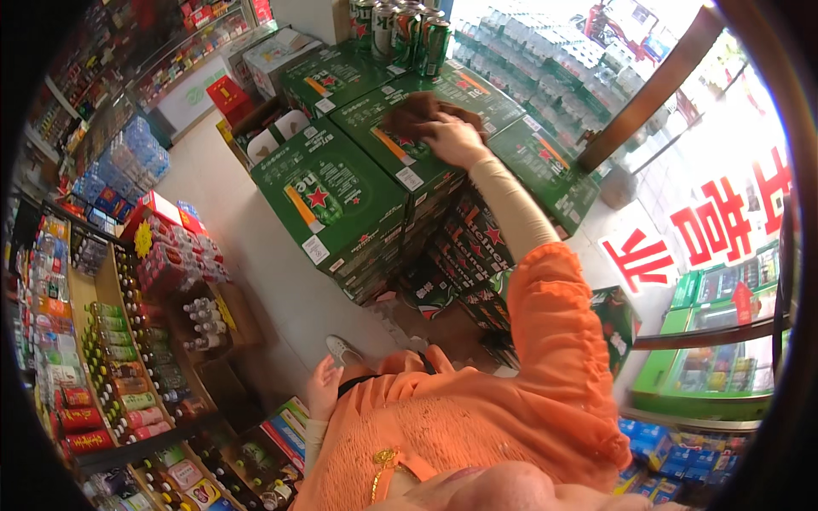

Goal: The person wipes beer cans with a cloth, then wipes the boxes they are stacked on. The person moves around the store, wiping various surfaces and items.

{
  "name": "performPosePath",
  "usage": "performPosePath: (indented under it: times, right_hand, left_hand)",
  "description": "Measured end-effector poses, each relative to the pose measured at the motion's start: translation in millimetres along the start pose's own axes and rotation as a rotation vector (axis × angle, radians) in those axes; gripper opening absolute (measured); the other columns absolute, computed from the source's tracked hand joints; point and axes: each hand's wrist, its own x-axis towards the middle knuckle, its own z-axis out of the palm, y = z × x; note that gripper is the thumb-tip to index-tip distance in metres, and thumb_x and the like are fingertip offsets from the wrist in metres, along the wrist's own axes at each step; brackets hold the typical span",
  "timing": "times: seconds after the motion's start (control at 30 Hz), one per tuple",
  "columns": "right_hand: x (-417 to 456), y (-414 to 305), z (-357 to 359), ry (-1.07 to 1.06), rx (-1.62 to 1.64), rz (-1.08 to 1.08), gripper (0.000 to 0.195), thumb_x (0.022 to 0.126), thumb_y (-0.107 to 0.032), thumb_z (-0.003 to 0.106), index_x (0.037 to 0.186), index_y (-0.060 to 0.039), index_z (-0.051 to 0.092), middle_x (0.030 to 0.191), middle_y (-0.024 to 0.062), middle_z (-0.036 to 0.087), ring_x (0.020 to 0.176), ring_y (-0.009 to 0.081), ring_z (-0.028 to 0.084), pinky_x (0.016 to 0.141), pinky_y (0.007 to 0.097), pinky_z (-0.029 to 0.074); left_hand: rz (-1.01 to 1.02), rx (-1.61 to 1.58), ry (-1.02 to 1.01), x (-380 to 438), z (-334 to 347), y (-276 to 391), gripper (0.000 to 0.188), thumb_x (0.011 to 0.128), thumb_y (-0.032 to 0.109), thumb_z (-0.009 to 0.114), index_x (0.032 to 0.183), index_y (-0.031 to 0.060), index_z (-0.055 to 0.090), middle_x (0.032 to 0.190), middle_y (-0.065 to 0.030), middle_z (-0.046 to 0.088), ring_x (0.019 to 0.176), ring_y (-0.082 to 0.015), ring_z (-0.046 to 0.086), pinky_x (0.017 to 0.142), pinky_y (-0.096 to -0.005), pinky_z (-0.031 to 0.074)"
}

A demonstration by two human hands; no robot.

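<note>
My right hand presses a crumpled brown cloth onto the top of a green Heineken beer carton in the middle of the stack. The cloth covers part of the carton's printed can picture. Another green carton stands to its left, with a lower one to its right. Heineken beer cans stand upright in a group on the cartons at the far end. My left hand hangs by my waist, fingers slightly bent and apart, holding nothing.
Shelves of drink bottles run along the left. Shrink-wrapped bottles stand on the floor near them. An open box adjoins the stack. Glass with red lettering is at the right, and packed water bottles stand beyond the cartons.
</note>
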Motion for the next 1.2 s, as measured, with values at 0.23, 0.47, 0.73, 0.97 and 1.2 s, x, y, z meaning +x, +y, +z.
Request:
performPosePath:
  times: [0.23, 0.47, 0.73, 0.97, 1.2]
  right_hand:
    - [-117.9, 135.7, -22.1, 0.036, -0.004, 0.346, 0.055, 0.096, -0.049, 0.049, 0.142, -0.0188, 0.050, 0.149, 0.0221, 0.041, 0.137, 0.0369, 0.040, 0.111, 0.0470, 0.035]
    - [-233.0, 159.4, -39.0, 0.117, 0.041, 0.504, 0.059, 0.095, -0.050, 0.049, 0.143, -0.0151, 0.047, 0.152, 0.0211, 0.038, 0.140, 0.0377, 0.036, 0.114, 0.0495, 0.028]
    - [-266.1, 107.7, -31.5, 0.292, -0.248, 0.328, 0.061, 0.090, -0.036, 0.066, 0.144, -0.0147, 0.045, 0.143, 0.0211, 0.046, 0.130, 0.0397, 0.045, 0.108, 0.0461, 0.036]
    - [-267.0, 98.7, -34.3, 0.265, -0.316, 0.201, 0.075, 0.084, -0.026, 0.071, 0.150, -0.0302, 0.036, 0.144, 0.0249, 0.041, 0.130, 0.0425, 0.044, 0.105, 0.0500, 0.037]
    - [-233.1, 96.3, -29.4, 0.206, -0.314, 0.113, 0.081, 0.084, -0.016, 0.070, 0.151, -0.0384, 0.031, 0.145, 0.0252, 0.041, 0.129, 0.0415, 0.046, 0.105, 0.0501, 0.040]
  left_hand:
    - [0.004, 0.002, -0.013, -12.8, 8.6, -15.8, 0.046, 0.092, 0.015, 0.069, 0.132, -0.0006, 0.054, 0.124, -0.0157, 0.063, 0.103, -0.0198, 0.064, 0.090, -0.0328, 0.052]
    - [-0.004, 0.003, -0.202, 9.5, 38.6, -0.9, 0.046, 0.094, 0.015, 0.068, 0.134, 0.0003, 0.052, 0.126, -0.0152, 0.061, 0.105, -0.0191, 0.062, 0.092, -0.0326, 0.051]
    - [0.006, -0.016, -0.417, 20.9, 81.0, 37.1, 0.050, 0.095, 0.017, 0.065, 0.138, -0.0019, 0.048, 0.133, -0.0177, 0.056, 0.113, -0.0205, 0.059, 0.097, -0.0324, 0.047]
    - [-0.031, -0.036, -0.380, 13.6, 77.8, 33.7, 0.049, 0.095, 0.016, 0.066, 0.138, -0.0011, 0.048, 0.132, -0.0177, 0.057, 0.115, -0.0211, 0.060, 0.098, -0.0324, 0.047]
    - [-0.018, -0.017, -0.273, 2.6, 75.9, 39.5, 0.049, 0.095, 0.016, 0.066, 0.138, -0.0001, 0.049, 0.131, -0.0165, 0.058, 0.113, -0.0205, 0.060, 0.097, -0.0326, 0.048]
